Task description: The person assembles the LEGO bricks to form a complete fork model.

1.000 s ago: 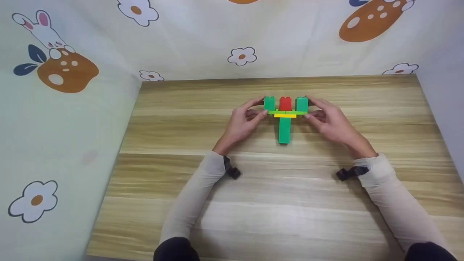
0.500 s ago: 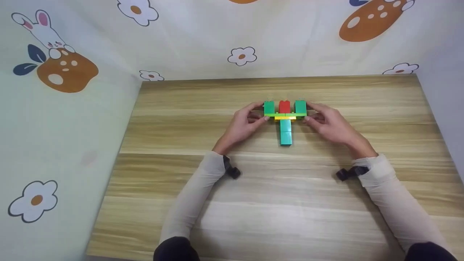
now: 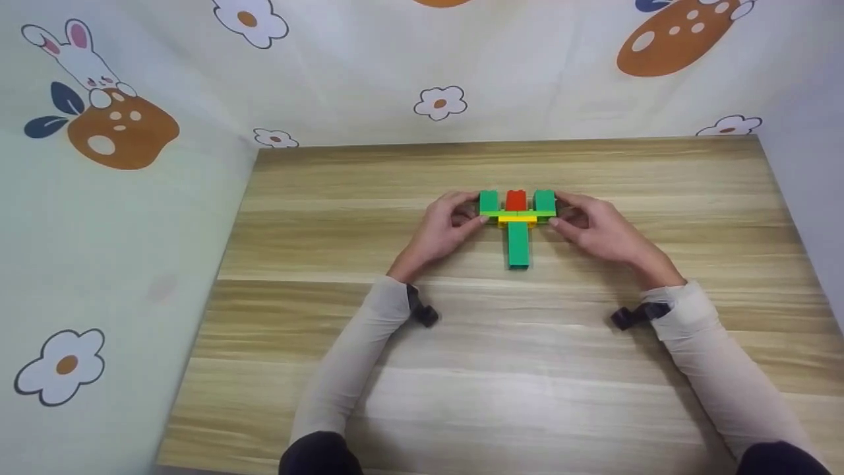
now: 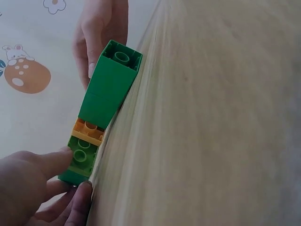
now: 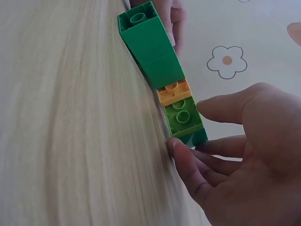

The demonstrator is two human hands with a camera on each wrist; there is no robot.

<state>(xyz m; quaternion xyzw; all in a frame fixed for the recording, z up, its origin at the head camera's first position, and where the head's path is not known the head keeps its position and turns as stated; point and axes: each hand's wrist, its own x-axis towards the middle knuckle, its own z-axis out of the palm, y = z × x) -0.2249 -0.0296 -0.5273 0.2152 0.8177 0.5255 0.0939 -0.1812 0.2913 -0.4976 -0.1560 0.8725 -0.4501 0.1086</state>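
Note:
A T-shaped assembly of toy building blocks lies near the middle of the table between both hands. Its stem is a pair of stacked green blocks (image 3: 518,244), open at the bottom end in both wrist views. A yellow plate (image 3: 517,219) joins the stem to a light green crossbar (image 4: 81,155). On the crossbar sit a red block (image 3: 516,200) in the middle and a green block at each end. My left hand (image 3: 448,227) pinches the left end between thumb and fingers. At the right end, my right hand (image 3: 593,224) grips likewise.
The wood-grain table (image 3: 501,369) spreads around the assembly. Behind it stands a pale wall covering (image 3: 369,86) printed with flowers and fruit, which continues along the left side. A black wrist camera (image 3: 424,313) sits on the left cuff, another on the right.
The block assembly has shifted slightly toward the person, and its tilt has changed a little. Both hands keep hold of its ends while the forearms stay nearly still.

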